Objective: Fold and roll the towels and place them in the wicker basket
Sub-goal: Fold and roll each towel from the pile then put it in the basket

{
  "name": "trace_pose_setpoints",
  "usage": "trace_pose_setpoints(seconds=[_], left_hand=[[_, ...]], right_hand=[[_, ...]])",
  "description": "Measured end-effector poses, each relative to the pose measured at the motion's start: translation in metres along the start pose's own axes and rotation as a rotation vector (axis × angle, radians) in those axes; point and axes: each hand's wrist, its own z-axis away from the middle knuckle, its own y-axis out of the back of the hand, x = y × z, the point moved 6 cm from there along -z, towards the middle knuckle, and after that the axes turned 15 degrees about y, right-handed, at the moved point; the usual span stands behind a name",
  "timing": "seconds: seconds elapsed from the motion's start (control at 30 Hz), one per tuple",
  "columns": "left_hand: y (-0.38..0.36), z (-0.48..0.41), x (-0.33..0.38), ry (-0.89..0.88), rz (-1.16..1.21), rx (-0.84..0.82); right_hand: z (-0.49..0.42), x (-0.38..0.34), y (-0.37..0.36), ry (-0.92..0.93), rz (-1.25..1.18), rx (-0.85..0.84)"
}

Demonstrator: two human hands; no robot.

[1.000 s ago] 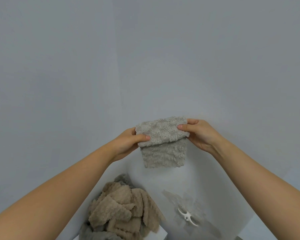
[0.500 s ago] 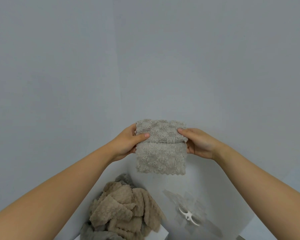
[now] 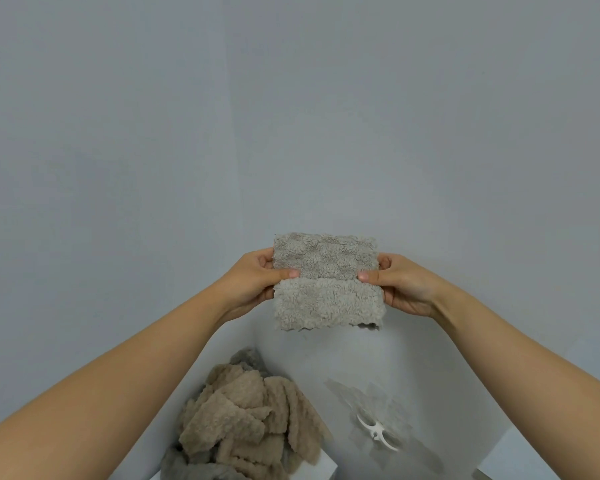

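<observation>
Near you on the white bench [image 3: 326, 362] lies a pile of loose towels [image 3: 243, 417], so most of your task is left, and no wicker basket is in view. You hold the grey towel [image 3: 326, 285] up above the bench, folded over but not yet rolled. Your left hand [image 3: 253, 278] and right hand [image 3: 400, 284] grip its side edges, fingers [image 3: 286, 273] curled round the cloth, thumbs pinching at the fold line.

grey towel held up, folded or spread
Folded: the grey towel shows a top flap over a lower layer, pinched by the left hand and right hand.
</observation>
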Motion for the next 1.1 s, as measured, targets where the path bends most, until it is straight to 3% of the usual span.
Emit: trace_pose_setpoints(seconds=[0.2,0.5,0.6,0.77,0.97,1.1], left_hand=[[-0.001,-0.001,-0.002,-0.011,0.184,-0.068],[0.003,0.003,-0.003,0.078,0.474,-0.162],[0.008,0.001,-0.003,0.107,0.365,-0.058],[0.010,-0.006,-0.005,0.098,0.048,0.082],[0.001,-0.007,-0.014,0.257,-0.102,-0.071],[-0.001,-0.007,-0.011,0.178,-0.206,-0.021]], right_hand=[[-0.001,-0.004,-0.006,0.059,-0.102,0.097],[-0.007,-0.001,-0.007,0.049,-0.472,0.157],[-0.006,0.000,-0.007,0.003,-0.370,0.212],[-0.009,-0.004,-0.016,0.029,-0.177,0.116],[-0.010,-0.012,-0.010,0.095,-0.157,0.134],[-0.008,-0.014,-0.009,0.100,-0.078,0.105]])
